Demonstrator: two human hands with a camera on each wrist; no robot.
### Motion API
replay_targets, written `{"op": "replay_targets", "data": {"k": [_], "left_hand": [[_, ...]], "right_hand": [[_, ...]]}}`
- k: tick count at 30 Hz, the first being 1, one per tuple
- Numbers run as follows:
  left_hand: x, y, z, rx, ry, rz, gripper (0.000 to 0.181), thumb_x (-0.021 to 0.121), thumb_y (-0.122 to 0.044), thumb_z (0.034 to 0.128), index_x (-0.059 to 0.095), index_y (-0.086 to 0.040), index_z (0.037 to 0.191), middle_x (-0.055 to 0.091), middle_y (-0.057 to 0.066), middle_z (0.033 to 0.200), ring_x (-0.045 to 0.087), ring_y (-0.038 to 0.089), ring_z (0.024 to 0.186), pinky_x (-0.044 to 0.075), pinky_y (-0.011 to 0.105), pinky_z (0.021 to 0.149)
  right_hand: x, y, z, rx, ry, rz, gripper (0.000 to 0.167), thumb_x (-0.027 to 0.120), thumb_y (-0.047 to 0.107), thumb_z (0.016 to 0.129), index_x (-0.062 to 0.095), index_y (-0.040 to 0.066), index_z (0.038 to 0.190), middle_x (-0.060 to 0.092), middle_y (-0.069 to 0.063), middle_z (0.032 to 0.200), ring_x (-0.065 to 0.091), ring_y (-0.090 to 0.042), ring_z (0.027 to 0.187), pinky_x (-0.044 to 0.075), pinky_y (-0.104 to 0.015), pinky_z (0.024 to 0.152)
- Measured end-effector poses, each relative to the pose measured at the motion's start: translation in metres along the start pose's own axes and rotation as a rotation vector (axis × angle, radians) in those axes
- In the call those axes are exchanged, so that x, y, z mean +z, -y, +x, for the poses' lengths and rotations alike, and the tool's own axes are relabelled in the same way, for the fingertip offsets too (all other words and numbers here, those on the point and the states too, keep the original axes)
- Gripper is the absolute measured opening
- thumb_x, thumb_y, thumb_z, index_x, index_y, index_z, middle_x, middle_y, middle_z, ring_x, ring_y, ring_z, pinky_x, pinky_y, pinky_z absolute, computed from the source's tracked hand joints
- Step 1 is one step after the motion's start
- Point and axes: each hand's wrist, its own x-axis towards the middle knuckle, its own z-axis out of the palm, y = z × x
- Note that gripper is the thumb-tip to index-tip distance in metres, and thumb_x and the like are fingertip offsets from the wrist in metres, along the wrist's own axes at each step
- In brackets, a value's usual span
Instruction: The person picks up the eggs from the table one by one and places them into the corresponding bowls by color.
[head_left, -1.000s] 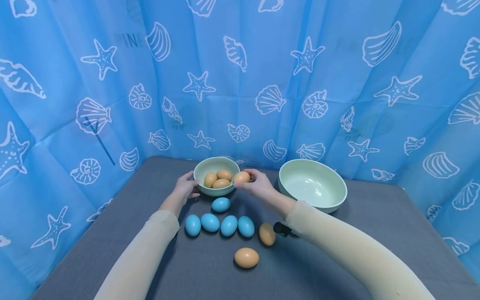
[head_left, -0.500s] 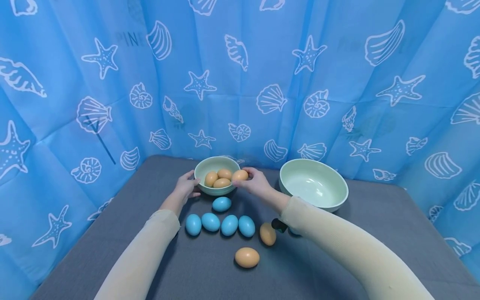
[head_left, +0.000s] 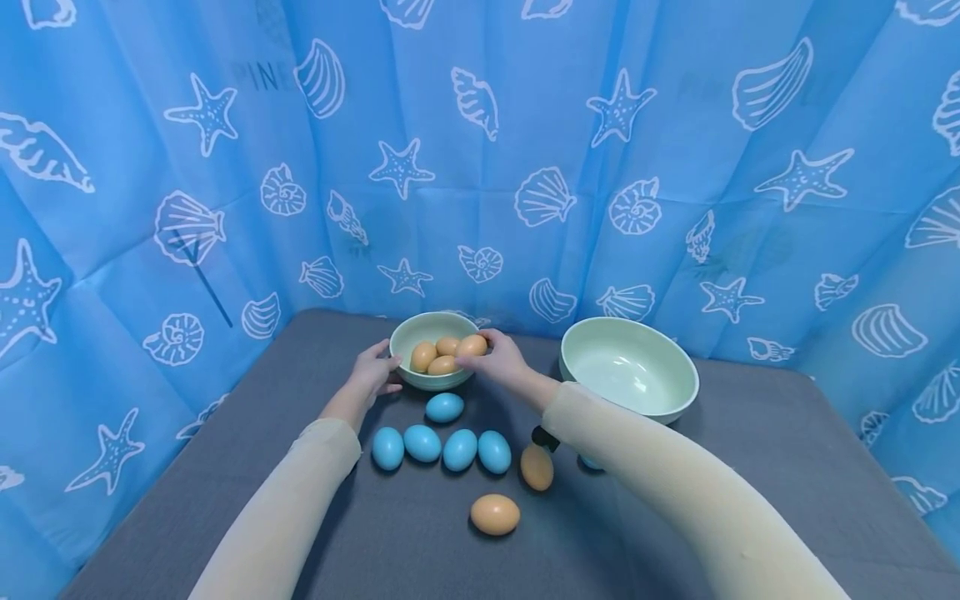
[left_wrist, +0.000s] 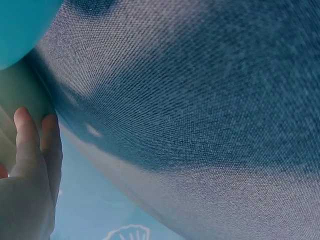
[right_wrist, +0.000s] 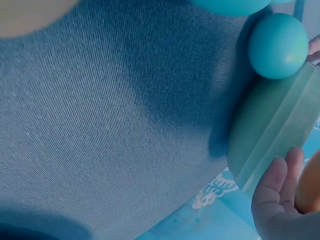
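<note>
— Blue seashell curtains (head_left: 405, 208) are hung behind, and a gray cloth (head_left: 375, 533) is spread under everything. What is held?

— One brown egg (head_left: 472, 345) is pinched by the right hand (head_left: 504, 362), with its long way turned mostly side to side.

— Where is the small green bowl (head_left: 433, 382) from that grip?

— Just to the left. The egg is held right at the bowl's right rim, with one end pointed to the inside. Whether the rim is touched cannot be told.

— Which hand is nearer to the bowl?

— The left hand (head_left: 369, 372). Its straight fingers are laid on the outer left side, and nothing is squeezed there.

— And inside?

— Three brown eggs (head_left: 443, 365) are bunched up, left of the held egg. That tight spot between rim and eggs seems to matter most.

— What else is set around the right hand's grip?

— Closer to the body, one blue egg (head_left: 445, 407) is seen just by the bowl, then four blue eggs (head_left: 460, 451) in a row, then two loose brown eggs (head_left: 495, 514). To the right, a big green bowl (head_left: 630, 367) is placed.
</note>
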Motion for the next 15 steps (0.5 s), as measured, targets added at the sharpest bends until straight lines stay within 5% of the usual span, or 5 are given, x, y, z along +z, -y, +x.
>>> {"op": "replay_targets", "data": {"k": [15], "left_hand": [[0.000, -0.001, -0.002, 0.011, 0.016, -0.014, 0.056, 0.043, -0.012, 0.1051, 0.020, -0.014, 0.156, 0.022, 0.019, 0.158, 0.050, 0.035, 0.123, 0.054, 0.038, 0.091]], "right_hand": [[0.013, 0.005, 0.014, 0.002, 0.044, -0.149, 0.073, 0.074, 0.021, 0.088, 0.037, -0.004, 0.146, 0.045, -0.021, 0.143, 0.047, -0.034, 0.126, 0.045, -0.045, 0.101]]}}
